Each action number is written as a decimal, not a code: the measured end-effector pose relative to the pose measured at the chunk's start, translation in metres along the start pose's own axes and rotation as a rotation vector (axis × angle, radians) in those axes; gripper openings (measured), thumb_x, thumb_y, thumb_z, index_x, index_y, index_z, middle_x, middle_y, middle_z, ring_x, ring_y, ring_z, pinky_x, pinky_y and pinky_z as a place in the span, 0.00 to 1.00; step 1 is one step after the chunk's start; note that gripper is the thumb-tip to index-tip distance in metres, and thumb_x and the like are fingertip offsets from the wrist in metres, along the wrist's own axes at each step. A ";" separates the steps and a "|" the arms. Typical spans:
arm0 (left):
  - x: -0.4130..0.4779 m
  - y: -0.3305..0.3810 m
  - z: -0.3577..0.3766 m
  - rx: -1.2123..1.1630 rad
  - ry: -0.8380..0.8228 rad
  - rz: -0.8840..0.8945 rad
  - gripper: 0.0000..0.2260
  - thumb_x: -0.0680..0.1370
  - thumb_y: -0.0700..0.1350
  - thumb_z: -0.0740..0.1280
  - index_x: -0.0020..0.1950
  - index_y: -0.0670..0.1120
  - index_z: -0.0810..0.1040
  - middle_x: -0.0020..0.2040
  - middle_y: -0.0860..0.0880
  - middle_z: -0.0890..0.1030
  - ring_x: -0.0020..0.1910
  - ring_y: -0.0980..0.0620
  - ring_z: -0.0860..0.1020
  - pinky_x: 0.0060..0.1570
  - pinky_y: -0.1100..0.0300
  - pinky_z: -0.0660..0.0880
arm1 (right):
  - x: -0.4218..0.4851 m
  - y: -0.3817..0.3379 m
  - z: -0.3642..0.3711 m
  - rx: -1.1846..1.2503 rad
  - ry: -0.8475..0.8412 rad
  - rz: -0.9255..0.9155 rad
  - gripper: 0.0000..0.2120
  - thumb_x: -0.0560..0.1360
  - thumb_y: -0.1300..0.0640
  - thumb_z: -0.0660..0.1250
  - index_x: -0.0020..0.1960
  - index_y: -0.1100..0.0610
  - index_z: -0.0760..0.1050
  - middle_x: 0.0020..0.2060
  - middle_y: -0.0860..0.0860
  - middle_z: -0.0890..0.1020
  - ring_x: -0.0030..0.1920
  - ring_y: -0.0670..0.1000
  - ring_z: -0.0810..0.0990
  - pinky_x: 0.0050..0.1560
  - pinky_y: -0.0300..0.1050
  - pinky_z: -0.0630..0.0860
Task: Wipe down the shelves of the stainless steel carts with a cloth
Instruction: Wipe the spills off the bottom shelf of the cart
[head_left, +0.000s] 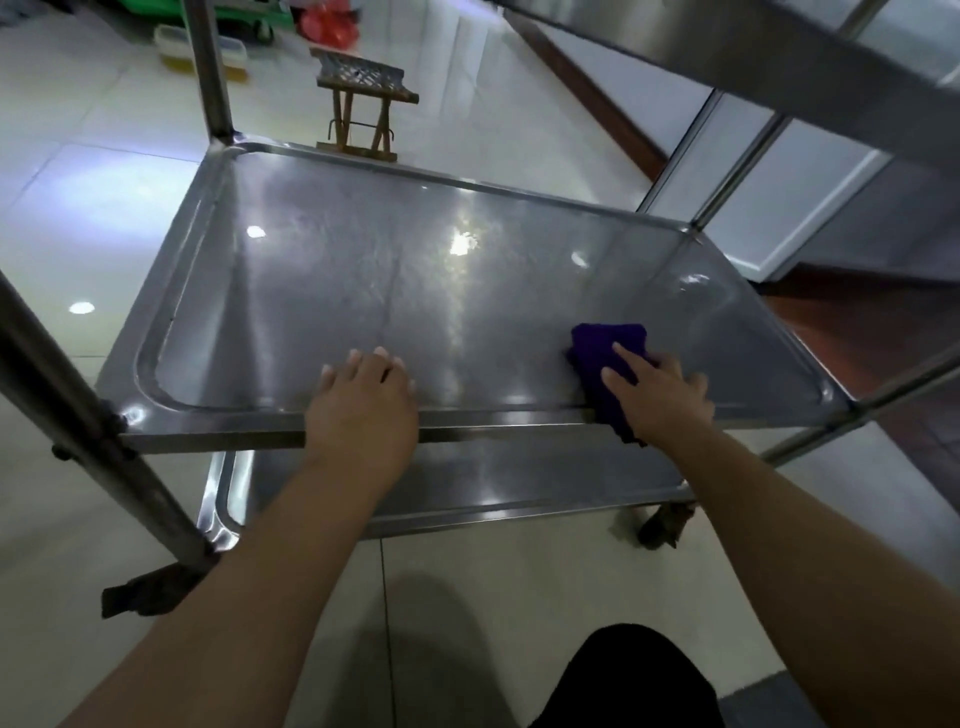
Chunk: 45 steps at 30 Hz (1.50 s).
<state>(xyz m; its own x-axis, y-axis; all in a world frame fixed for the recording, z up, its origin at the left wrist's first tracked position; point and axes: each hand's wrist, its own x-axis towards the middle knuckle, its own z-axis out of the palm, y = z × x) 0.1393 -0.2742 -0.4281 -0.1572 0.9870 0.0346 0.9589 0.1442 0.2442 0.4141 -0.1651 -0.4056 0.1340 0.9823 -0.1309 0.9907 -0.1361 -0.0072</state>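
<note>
1. The right hand (660, 387) lies flat, fingers spread, pressing the purple cloth (608, 364) onto the middle shelf (363, 291) near its front right corner; the hand pins the cloth rather than gripping it, and one end of the cloth drapes over the shelf's front rim.
2. The left hand (363, 397) is empty, fingers extended and resting over the front rim near the middle, which looks like bracing to steady the cart.
3. To wipe well, I would keep the palm flat so the cloth meets the steel evenly, and sweep in long overlapping passes from the right toward the far left corner, working along the raised lip where grime likely collects (the surface shows dull streaks across its centre).
4. Refold the draped end under the palm, or it may drag off the edge.
5. Beyond the hands, a lower shelf (467, 483) sits beneath and appears not yet attended to; an upper shelf (779, 62) overhangs at top right.
6. On the tiled floor behind stands a small folding stool (363, 98).
</note>
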 end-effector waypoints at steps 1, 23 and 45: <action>0.001 0.000 0.001 0.001 -0.006 0.002 0.19 0.82 0.47 0.48 0.71 0.44 0.65 0.71 0.45 0.66 0.71 0.43 0.62 0.69 0.47 0.61 | -0.003 -0.003 0.002 -0.011 0.009 0.063 0.24 0.78 0.37 0.48 0.73 0.34 0.49 0.73 0.49 0.57 0.65 0.62 0.59 0.61 0.58 0.61; 0.044 0.102 0.017 -0.143 0.158 -0.138 0.14 0.80 0.47 0.58 0.58 0.41 0.77 0.60 0.43 0.75 0.55 0.43 0.75 0.55 0.50 0.72 | 0.059 0.019 0.015 0.052 0.041 -0.887 0.29 0.71 0.28 0.41 0.71 0.31 0.52 0.72 0.42 0.56 0.64 0.54 0.59 0.65 0.51 0.58; 0.047 0.132 0.039 -0.089 0.158 -0.274 0.15 0.78 0.55 0.54 0.49 0.49 0.76 0.56 0.49 0.76 0.52 0.49 0.76 0.69 0.47 0.58 | 0.220 -0.009 -0.019 0.116 0.050 -0.488 0.23 0.78 0.37 0.49 0.72 0.36 0.58 0.71 0.50 0.61 0.64 0.61 0.62 0.61 0.55 0.62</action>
<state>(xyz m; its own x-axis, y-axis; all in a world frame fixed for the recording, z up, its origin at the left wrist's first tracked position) 0.2680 -0.2059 -0.4316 -0.4479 0.8880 0.1043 0.8527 0.3891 0.3485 0.4354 0.0551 -0.4154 -0.3403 0.9396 -0.0369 0.9292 0.3300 -0.1663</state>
